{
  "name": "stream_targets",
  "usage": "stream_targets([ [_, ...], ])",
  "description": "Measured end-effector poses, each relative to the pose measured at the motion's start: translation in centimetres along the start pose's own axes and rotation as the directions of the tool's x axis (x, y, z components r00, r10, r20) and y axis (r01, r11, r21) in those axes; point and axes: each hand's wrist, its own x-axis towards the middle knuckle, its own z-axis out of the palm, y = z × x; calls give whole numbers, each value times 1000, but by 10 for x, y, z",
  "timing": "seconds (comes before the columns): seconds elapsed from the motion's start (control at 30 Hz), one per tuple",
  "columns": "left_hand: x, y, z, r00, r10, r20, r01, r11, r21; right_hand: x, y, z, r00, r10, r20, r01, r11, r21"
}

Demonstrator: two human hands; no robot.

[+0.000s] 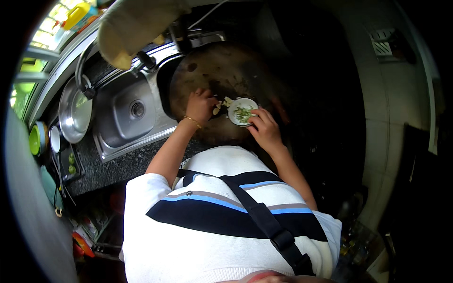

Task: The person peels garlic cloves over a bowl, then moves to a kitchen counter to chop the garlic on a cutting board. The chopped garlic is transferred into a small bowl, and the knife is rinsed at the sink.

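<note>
My right hand (266,128) grips the right rim of a small white bowl (233,108) with chopped greens (242,114) inside. The bowl is on or just above a large round wooden chopping board (219,63). Left of the bowl, my left hand (201,108) is over the board with its fingers curled and a bracelet at the wrist. Pale pieces that look like garlic (227,102) lie between hand and bowl. One pale clove-like piece (216,110) is right at my left fingertips; whether they pinch it is unclear.
A steel sink (124,102) with a curved faucet (82,65) is to the left; the board overlaps its second basin. A steel basin (74,113) stands beside it on the dark speckled counter (116,173). A reddish-brown, handle-like object (282,111) shows at the board's dark right side.
</note>
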Motion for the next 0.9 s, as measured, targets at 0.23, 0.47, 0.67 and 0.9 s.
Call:
stream_targets([
  [0.23,4,24,-18,994,-97,-54,100,993,69,-3,4,-15,993,-2,-116,12,997,81],
  [0.47,-26,25,-18,828,-426,-364,401,905,-145,19,3,-26,969,-243,-48,248,956,157],
  [0.67,-118,49,-34,595,-746,-299,535,645,-546,50,-22,-1,779,-627,-6,620,768,161],
  [0.9,-248,93,-86,155,-976,-150,93,166,-982,53,-146,46,479,-850,221,762,527,375],
])
